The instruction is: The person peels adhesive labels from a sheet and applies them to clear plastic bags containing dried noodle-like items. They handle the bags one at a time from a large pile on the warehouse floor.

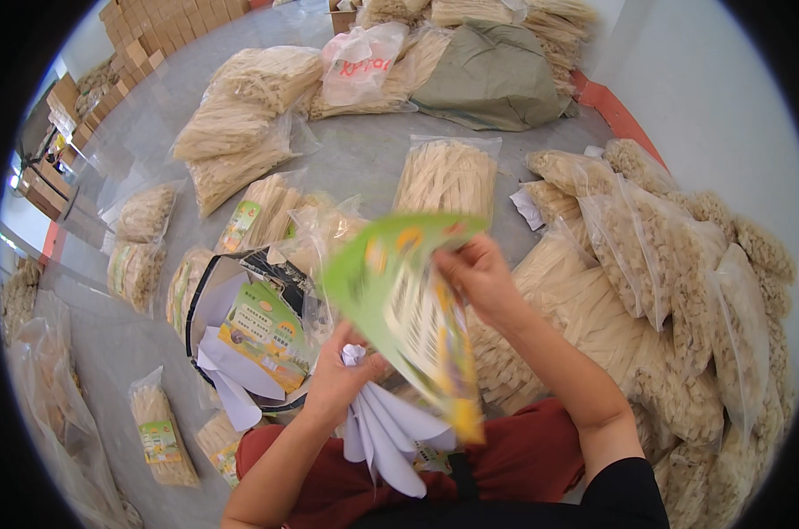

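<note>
Bunched white paper sheets (pixel 389 441) hang below my left hand (pixel 345 375), whose fingers are closed round their gathered top. My right hand (pixel 477 280) pinches the upper right corner of a large green and yellow printed sheet (pixel 377 278). That sheet is curved and partly blurred, and it hangs in front of my left hand's fingertips; whether they touch it I cannot tell. Left of my hands stands an open black-edged bag (pixel 207 377). Inside it lie a printed green and yellow sheet (pixel 263 331) and loose white paper (pixel 241 375).
Clear bags of pale dried strips (pixel 448 181) lie ahead, some with a green label. More filled bags (pixel 655 247) are heaped on the right against the white wall (pixel 717 97). A dark green sack (pixel 496 79) lies at the back; cardboard boxes (pixel 166 26) are stacked far left.
</note>
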Tool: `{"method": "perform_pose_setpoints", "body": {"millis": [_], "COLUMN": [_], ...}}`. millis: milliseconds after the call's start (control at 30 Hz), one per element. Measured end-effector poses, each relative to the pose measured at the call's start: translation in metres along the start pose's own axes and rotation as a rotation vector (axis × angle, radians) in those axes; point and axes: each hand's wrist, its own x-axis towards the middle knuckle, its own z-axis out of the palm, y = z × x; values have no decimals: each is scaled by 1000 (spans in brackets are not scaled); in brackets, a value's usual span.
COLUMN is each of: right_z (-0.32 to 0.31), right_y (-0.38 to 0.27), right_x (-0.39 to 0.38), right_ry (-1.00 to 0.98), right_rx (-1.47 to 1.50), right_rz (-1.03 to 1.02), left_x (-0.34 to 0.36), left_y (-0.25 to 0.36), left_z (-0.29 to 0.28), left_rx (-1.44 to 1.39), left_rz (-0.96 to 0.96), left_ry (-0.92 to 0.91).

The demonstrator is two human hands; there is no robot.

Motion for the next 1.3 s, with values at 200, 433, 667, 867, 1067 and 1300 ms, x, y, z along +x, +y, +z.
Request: {"method": "perform_pose_setpoints", "body": {"millis": [200,433,667,867,1067,1300], "right_z": [-7,-141,-181,-139,-118,-43], "right_y": [42,43,99,143,173,189], "right_x": [4,48,91,149,163,133], "right_ry": [-356,-41,-140,-254,-186,298], "right_rx": [-49,-482,-845,-865,-1403,-1216], "right_rz": [90,87,155,164,139,-203], "left_x": [8,5,-14,-17,-5,-7], "left_y": [3,6,-27,-12,-6,-7], "left_z": [0,-8,10,17,16,5], "left_rx": [-284,851,1310,972,1064,1052], "left_rz": [-37,218,97,29,-4,-21], "left_ry": [43,-28,-680,-1148,-1102,-1047]}}
